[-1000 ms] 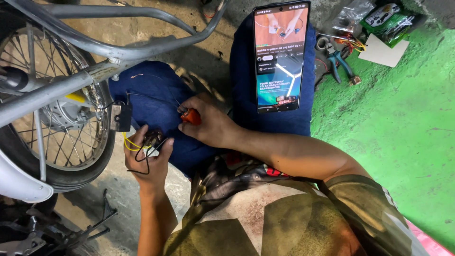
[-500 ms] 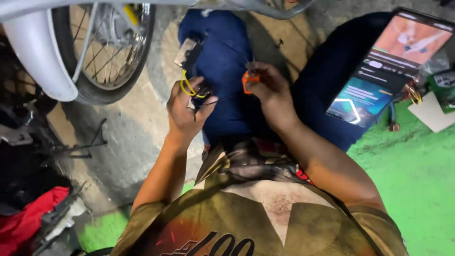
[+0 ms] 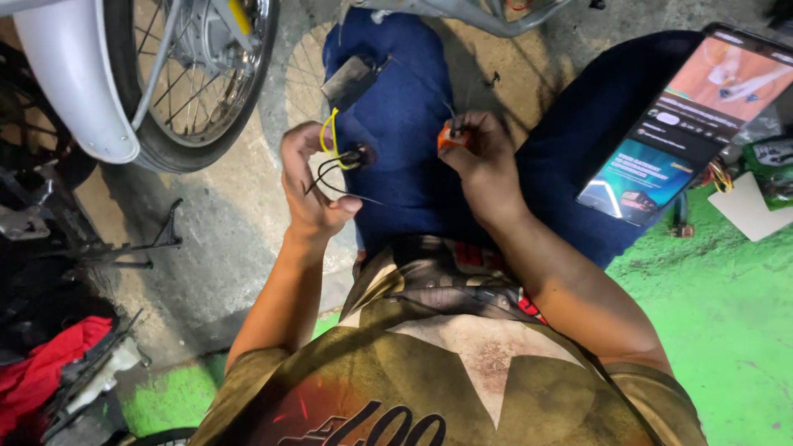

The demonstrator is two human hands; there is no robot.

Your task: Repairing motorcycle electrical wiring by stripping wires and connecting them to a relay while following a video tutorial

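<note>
My left hand [image 3: 310, 186] grips a small black connector with yellow and black wires [image 3: 337, 153] looping out of it. The wires run up to a small grey box [image 3: 347, 81] lying on my blue trouser leg [image 3: 396, 124]. My right hand [image 3: 483, 161] is closed around an orange-handled tool [image 3: 448, 137], held a short way right of the connector and apart from it. Both hands hover over my lap as I sit on the ground.
A spoked motorcycle wheel [image 3: 194, 91] with a white mudguard [image 3: 74, 83] stands at upper left. A phone [image 3: 690, 124] with a lit screen rests on my right leg. Packets and a white card [image 3: 756, 206] lie on the green floor at right. A red cloth [image 3: 49, 363] sits lower left.
The view has swung left and down, so the wheel and phone shifted. My hands have stayed over my lap, and the left hand now shows the wires more openly.
</note>
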